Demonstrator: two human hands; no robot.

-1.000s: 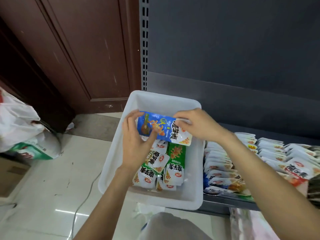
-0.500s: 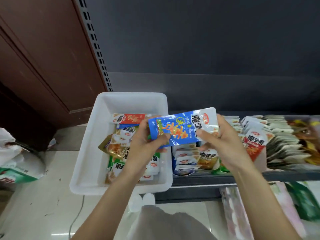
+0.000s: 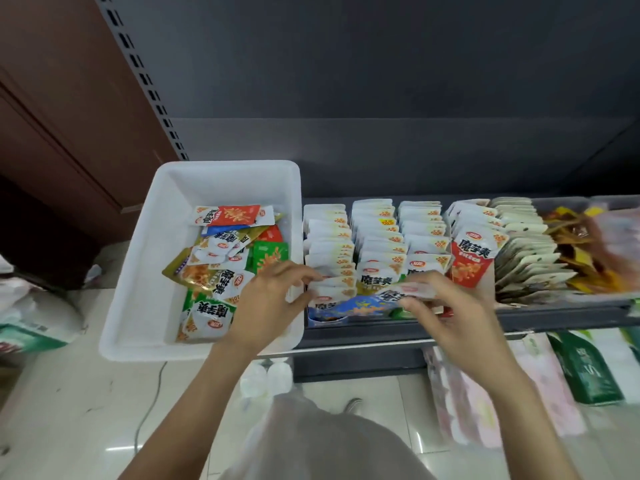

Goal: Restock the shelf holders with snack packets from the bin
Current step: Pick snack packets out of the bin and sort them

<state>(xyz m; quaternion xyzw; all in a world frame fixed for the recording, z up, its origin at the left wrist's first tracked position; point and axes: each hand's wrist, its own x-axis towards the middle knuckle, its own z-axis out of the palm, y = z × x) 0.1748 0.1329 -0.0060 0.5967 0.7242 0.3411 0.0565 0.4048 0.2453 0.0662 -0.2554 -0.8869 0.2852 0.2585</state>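
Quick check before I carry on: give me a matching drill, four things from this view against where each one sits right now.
Things:
1. blue packet
2. red packet
3. white bin
4. left hand

Places:
A. lying at the far end of the pile inside the bin
B. left of the shelf rows, hard against them
C. at the front of the leftmost shelf rows, pinched by the right hand
D. over the bin's right wall, fingers at the leftmost row

Pairs: 1-C, 2-A, 3-B, 4-D
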